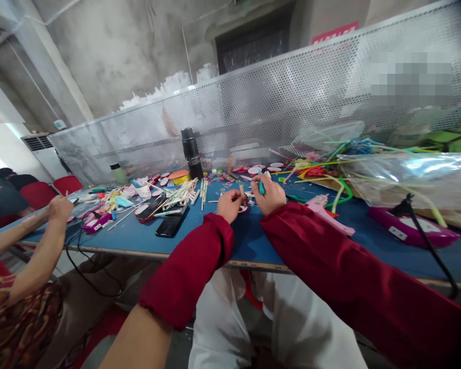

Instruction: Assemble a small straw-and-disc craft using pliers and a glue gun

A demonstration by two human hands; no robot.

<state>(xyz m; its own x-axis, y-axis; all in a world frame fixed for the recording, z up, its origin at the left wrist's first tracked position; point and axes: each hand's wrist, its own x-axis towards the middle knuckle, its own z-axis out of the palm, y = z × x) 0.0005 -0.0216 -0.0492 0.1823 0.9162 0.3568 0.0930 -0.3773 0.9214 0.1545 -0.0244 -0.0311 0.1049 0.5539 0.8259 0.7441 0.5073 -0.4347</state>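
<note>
Evidently the small tan piece [242, 190] is pinched in the fingertips of our left hand [229, 204], its long axis looking close to upright and its far end pointing away from us. We judge that what counts most is its place beside our right hand [274, 196]: it lies just to the left of that hand, with a narrow gap between, so our two hands are near one another but apart. Our right hand is closed around a teal tool [262, 186], which also stands roughly upright; we cannot make out its tip, nor whether it meets the piece. Just below our left fingertips lies a round red-and-white disc [243, 209]; whether they touch it, we cannot tell.

Farther out on the worktop [249, 248], a black phone [171, 223] and a heap of pale sticks [184, 193] lie left of our left hand, with a black bottle [192, 155] beyond it. To the right of our right hand are a pink piece [332, 218] and, well apart, a purple device [415, 229].
</note>
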